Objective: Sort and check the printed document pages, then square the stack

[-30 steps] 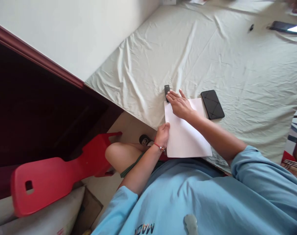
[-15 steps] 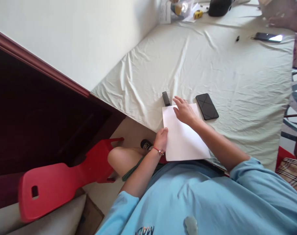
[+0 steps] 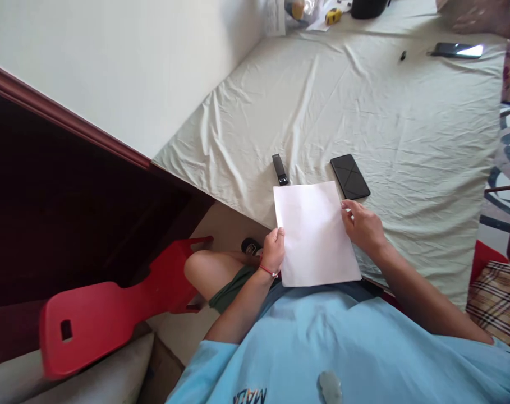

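White sheets of paper [image 3: 316, 235] lie at the near edge of the cloth-covered table, overhanging toward my body. My left hand [image 3: 274, 249] is closed on their left edge, with the thumb on top. My right hand [image 3: 364, 225] pinches the right edge near the upper corner between thumb and fingers. Just beyond the top left corner sits a small black stapler-like object [image 3: 280, 169] with a shiny end. A dark phone or tablet [image 3: 350, 177] rests on the cloth close to my right fingertips.
Wrinkled pale cloth [image 3: 364, 106] covers the table. At the far side are a yellow tape measure [image 3: 333, 16], a black cap-like object [image 3: 369, 7] and another phone [image 3: 457, 50]. A red plastic chair [image 3: 95, 314] stands to the left, below the white wall [image 3: 111, 67].
My right hand has moved from the top of the paper to its right edge and closed there. My left hand keeps its hold. The view has shifted slightly.
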Action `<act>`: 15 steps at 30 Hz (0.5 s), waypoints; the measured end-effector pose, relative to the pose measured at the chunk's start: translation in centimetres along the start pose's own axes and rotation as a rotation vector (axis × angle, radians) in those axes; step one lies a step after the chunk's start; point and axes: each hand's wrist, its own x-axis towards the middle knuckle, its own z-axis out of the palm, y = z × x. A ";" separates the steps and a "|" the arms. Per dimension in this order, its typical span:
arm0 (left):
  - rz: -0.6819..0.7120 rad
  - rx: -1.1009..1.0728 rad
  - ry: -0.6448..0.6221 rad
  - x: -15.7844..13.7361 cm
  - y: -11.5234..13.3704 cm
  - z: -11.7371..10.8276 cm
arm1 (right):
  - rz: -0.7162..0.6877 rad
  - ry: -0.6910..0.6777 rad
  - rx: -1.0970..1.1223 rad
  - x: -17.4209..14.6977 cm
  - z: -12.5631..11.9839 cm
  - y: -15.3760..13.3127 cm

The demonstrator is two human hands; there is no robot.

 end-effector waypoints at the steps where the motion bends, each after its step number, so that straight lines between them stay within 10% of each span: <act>1: 0.031 0.043 0.006 -0.1 0.1 -0.1 | 0.033 0.008 -0.002 -0.1 0.0 0.1; 9: 0.158 0.114 -0.012 -1.6 0.8 -1.1 | 0.228 -0.071 0.353 0.3 -0.3 0.0; 15: 0.125 0.017 -0.011 -1.8 1.5 -1.6 | 0.377 -0.367 1.155 0.9 -0.6 -1.0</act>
